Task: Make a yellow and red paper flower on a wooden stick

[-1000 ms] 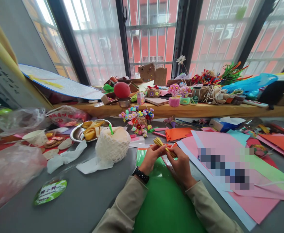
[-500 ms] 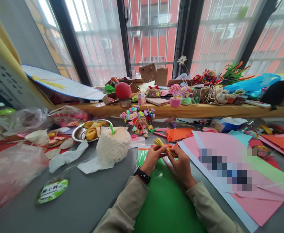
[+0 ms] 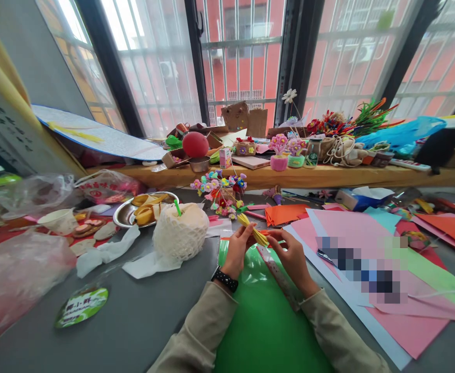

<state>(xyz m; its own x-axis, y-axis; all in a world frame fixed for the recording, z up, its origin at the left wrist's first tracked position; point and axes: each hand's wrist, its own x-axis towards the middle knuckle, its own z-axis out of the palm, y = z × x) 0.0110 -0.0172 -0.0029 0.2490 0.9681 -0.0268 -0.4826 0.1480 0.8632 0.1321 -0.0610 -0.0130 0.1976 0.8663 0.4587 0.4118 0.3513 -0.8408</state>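
From where I stand, the yellow strip bundle (image 3: 259, 237) sits up between the two hands, slanting from beyond the left thumb down towards the right fingertips; the left hand (image 3: 238, 253) is clamped around its middle, while the right hand (image 3: 293, 258) has its fingers at the near end, though I can't tell whether they grip it; both hands are close together above the green sheet (image 3: 266, 321), with a patterned strip (image 3: 277, 275) lying on it, just beside the right hand.
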